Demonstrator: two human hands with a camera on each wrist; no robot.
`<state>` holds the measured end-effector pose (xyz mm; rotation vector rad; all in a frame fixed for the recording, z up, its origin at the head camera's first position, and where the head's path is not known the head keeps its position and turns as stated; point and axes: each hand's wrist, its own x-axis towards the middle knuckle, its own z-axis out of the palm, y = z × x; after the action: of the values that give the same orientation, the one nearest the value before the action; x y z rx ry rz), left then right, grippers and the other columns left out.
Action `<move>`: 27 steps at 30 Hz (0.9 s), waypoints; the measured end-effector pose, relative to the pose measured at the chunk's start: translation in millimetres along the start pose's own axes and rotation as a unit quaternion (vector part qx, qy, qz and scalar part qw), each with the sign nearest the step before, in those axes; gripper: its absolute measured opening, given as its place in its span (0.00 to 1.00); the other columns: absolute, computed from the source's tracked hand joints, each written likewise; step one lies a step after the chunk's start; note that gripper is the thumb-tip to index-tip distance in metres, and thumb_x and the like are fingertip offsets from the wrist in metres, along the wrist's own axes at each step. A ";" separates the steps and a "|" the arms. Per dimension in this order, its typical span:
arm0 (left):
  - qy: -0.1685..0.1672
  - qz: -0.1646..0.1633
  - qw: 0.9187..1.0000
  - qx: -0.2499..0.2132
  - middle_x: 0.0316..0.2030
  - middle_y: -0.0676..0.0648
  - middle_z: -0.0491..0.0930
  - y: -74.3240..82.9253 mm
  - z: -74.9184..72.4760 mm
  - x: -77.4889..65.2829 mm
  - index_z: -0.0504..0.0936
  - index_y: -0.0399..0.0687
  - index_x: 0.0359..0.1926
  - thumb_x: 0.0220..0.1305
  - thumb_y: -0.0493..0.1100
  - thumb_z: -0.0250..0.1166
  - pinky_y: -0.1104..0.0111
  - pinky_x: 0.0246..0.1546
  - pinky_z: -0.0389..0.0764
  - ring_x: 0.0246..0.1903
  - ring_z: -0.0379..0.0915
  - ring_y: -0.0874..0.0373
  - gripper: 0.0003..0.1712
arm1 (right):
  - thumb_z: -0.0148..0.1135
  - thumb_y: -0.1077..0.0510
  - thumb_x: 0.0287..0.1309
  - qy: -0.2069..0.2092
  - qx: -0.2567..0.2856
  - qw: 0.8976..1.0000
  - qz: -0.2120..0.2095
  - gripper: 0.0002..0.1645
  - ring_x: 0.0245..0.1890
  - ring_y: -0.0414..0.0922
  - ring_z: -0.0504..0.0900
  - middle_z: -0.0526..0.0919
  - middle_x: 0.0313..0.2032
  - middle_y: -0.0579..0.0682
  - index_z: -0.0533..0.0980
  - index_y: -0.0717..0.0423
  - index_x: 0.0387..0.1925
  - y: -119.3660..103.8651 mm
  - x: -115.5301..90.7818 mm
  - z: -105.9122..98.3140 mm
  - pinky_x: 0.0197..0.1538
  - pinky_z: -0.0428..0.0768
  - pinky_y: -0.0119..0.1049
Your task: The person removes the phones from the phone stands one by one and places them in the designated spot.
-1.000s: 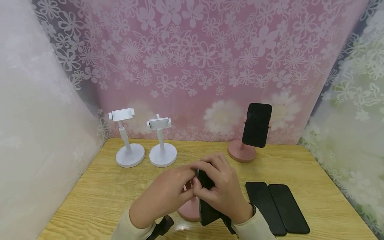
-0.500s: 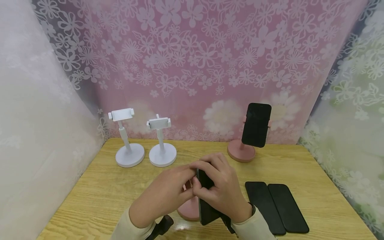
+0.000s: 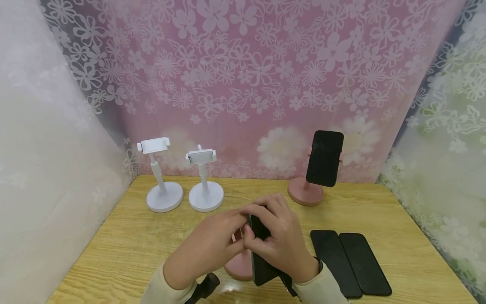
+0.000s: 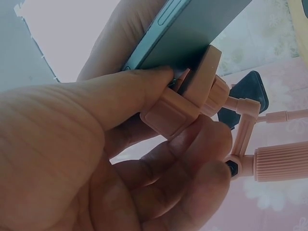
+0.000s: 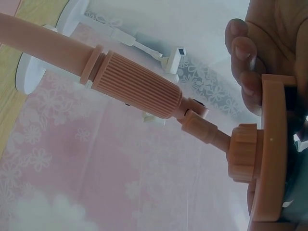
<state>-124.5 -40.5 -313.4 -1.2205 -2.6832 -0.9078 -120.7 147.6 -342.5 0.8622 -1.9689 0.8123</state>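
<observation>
My left hand [image 3: 209, 240] grips the clamp [image 4: 168, 115] of a pink phone stand [image 5: 137, 84], its thumb against the clamp's jaw by the phone edge. A dark smartphone [image 3: 263, 270] is tilted upright in front of the clamp. My right hand [image 3: 282, 236] holds the smartphone, fingers over its top and thumb bent across the screen. The stand's round base [image 3: 239, 267] rests on the table, partly behind the phone. In the right wrist view, a ribbed column and a knob [image 5: 243, 153] lead to the clamp. Whether the phone is fully seated in the clamp is hidden.
Two white phone stands [image 3: 205, 196] [image 3: 165, 197] with horizontal holders stand at the back left. Another pink stand [image 3: 305, 192] at the back right bears an upright black phone [image 3: 325, 158]. Two black phones [image 3: 336, 264] [image 3: 365, 264] lie side by side on the wooden table [image 3: 125, 249].
</observation>
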 end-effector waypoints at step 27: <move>0.005 0.005 1.000 0.003 0.31 0.61 0.77 0.4 0.4 0.0 0.77 0.55 0.32 0.71 0.40 0.67 0.74 0.32 0.77 0.31 0.77 0.66 0.10 | 0.57 0.53 0.67 -0.004 0.002 1.000 0.005 0.14 0.40 0.44 0.75 0.81 0.41 0.46 0.84 0.49 0.47 0.6 -1.1 0.0 0.37 0.76 0.35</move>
<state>-124.2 -40.1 -313.5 -1.2244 -2.6678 -0.9003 -120.7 148.3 -343.6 0.8605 -1.9806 0.8188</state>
